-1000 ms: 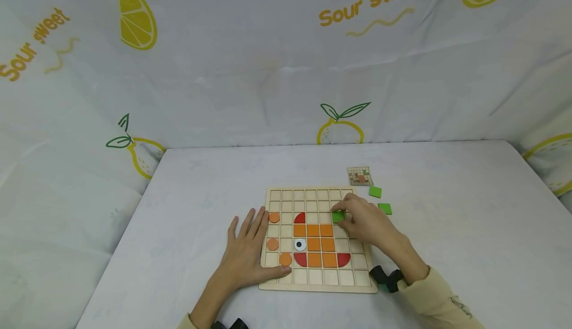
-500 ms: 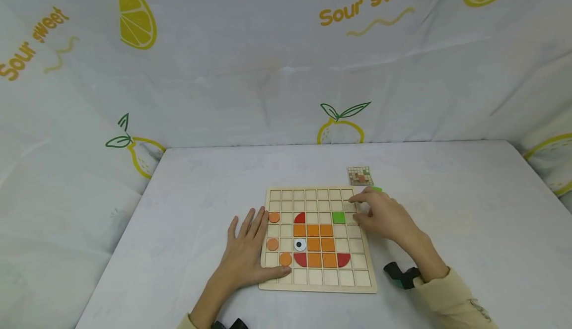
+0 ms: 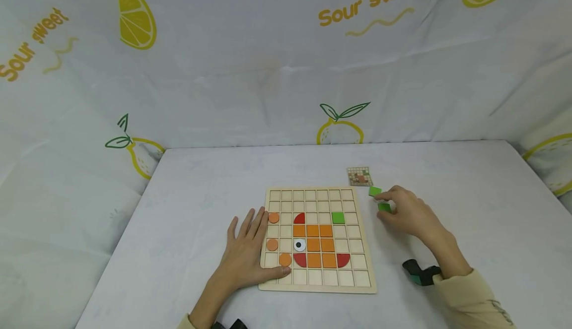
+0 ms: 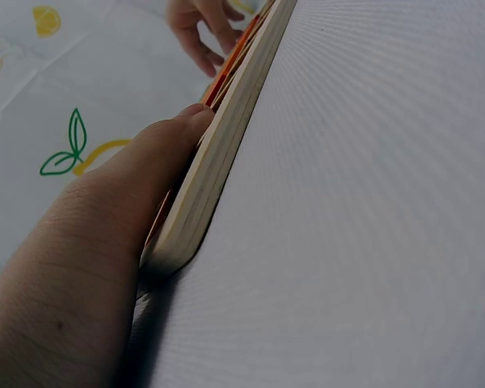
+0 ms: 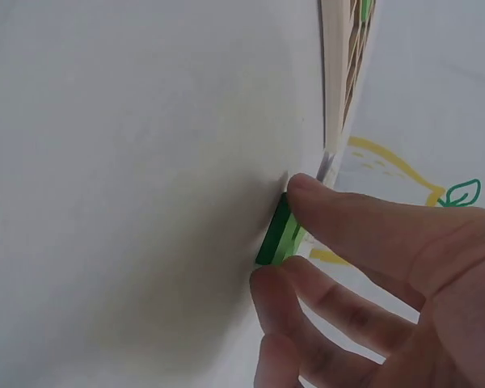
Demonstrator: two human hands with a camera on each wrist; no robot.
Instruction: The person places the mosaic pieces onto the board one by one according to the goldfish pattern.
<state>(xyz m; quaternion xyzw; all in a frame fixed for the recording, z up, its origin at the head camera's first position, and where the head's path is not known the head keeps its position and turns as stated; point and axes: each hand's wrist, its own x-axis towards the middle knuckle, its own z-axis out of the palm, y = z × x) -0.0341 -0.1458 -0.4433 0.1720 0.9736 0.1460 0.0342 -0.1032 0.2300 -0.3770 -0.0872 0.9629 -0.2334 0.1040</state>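
Observation:
A wooden grid board (image 3: pixel 321 277) lies on the table, with orange squares (image 3: pixel 314 244), orange discs (image 3: pixel 272 244), red quarter-round pieces (image 3: pixel 343 260), a white eye disc (image 3: pixel 300 244) and one green square tile (image 3: pixel 338 218) in its cells. My left hand (image 3: pixel 246 257) rests at the board's left edge, fingers straight and spread, its thumb on the near left corner area. Right of the board, my right hand (image 3: pixel 408 215) pinches a loose green square tile (image 5: pixel 281 230) between thumb and fingertip. Another green tile (image 3: pixel 375 191) lies just beyond its index fingertip.
A small pattern card (image 3: pixel 359 176) lies behind the board's far right corner. Behind the table hangs a white cloth (image 3: pixel 250 71) printed with lemons. Black wrist-camera mounts (image 3: pixel 422 273) sit at both wrists.
My right hand has let go of the green tile in the board and moved right to a loose green tile on the table. The left hand has stayed still.

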